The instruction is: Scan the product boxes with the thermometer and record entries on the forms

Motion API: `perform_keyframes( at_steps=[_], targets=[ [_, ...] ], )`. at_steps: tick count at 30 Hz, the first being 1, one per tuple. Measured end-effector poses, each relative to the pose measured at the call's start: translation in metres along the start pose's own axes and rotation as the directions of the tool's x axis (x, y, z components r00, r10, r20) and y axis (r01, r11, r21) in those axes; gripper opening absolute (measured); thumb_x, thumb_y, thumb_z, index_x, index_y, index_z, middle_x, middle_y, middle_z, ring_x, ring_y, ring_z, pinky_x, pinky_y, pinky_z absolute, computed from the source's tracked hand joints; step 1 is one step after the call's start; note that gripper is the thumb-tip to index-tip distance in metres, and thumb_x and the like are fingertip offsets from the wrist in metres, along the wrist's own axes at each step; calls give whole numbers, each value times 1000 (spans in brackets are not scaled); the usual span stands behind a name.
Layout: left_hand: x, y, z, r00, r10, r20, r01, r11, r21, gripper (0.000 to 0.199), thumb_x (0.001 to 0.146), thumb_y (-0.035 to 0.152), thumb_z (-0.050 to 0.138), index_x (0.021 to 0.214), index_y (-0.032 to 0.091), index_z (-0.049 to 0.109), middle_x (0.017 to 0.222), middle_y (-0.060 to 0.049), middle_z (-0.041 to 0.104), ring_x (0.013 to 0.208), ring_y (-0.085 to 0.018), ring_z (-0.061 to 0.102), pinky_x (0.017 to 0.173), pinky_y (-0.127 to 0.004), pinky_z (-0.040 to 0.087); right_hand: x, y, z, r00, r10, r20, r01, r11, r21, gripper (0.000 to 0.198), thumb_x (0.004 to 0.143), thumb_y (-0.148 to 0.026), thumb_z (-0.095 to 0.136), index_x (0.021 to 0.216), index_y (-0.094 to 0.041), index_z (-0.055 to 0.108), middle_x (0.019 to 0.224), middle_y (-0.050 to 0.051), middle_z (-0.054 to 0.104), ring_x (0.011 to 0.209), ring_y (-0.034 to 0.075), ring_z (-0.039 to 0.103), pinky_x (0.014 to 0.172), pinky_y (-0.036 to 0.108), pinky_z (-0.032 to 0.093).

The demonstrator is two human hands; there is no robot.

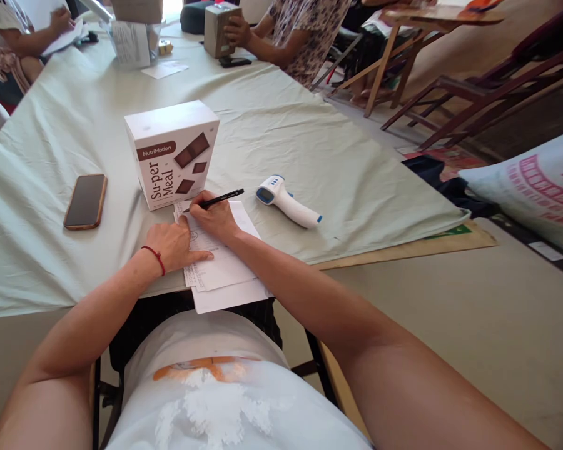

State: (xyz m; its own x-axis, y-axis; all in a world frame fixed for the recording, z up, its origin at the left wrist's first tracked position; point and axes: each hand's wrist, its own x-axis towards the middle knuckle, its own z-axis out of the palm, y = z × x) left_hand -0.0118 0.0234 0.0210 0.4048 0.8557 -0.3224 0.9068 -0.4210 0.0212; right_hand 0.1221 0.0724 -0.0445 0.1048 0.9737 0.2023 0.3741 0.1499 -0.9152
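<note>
Right hand (pixel 213 217) curls around slanted pen (pixel 223 198).

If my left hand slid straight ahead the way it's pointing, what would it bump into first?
Your left hand would probably bump your own right hand, the one holding the black pen. They look so close that they might already touch; I can't quite tell.
</note>
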Motion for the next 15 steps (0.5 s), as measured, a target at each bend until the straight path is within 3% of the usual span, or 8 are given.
perform_keyframes(
  at_steps=[15],
  targets=[
    [0,0,0,1000,11,-6,-10,1000,17,94,86,84,52,133,2,51,101,-22,73,94,-39,71,76,-39,49,0,0,-2,999,45,-17,-46,998,-54,7,69,-28,56,67,-22,55,68,1,61,73,19,57,70,33,48]
  ],
)
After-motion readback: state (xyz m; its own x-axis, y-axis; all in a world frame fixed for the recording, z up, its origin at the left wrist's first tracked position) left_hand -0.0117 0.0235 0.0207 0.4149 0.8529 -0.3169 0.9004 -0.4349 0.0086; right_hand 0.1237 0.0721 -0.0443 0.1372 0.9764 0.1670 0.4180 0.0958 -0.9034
